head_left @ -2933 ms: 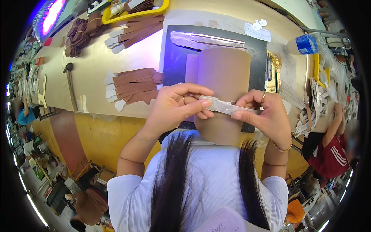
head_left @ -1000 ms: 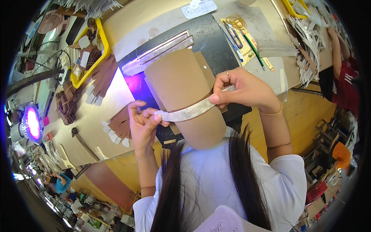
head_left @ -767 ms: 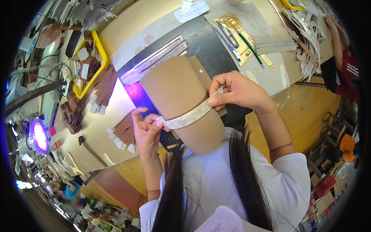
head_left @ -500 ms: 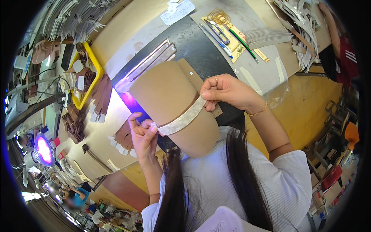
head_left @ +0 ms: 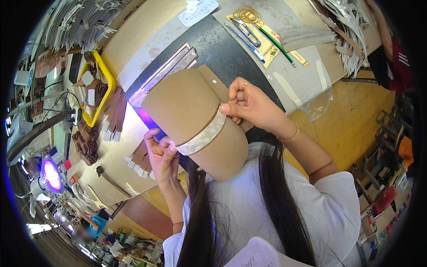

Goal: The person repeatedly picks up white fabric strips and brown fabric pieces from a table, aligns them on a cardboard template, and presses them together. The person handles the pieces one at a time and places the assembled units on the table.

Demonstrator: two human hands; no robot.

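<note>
A strip [head_left: 200,139] with a whitish, mottled face and a brown edge bends across a smooth tan rounded form [head_left: 182,100]. My left hand [head_left: 162,156] pinches the strip's left end between thumb and finger, its other fingers curled. At the strip's right end, my right hand [head_left: 254,106] presses thumb and fingers together on it, beside the form. The form stands in front of my chest on a dark mat [head_left: 213,44]. Whether the whole strip touches the form, I cannot tell.
Brown-edged strips [head_left: 171,66] lie behind the form. A yellow-rimmed basket [head_left: 111,78] and bundles of brown straps [head_left: 116,109] are at left. Farther right are a green pencil [head_left: 276,44], a blue pen [head_left: 249,46], snips [head_left: 249,33] and rubber bands [head_left: 247,14]. A lamp [head_left: 52,174] glows at left.
My right hand has shifted slightly left along the form with the strip's right end. My left hand keeps its pinch. The whole view has moved a little.
</note>
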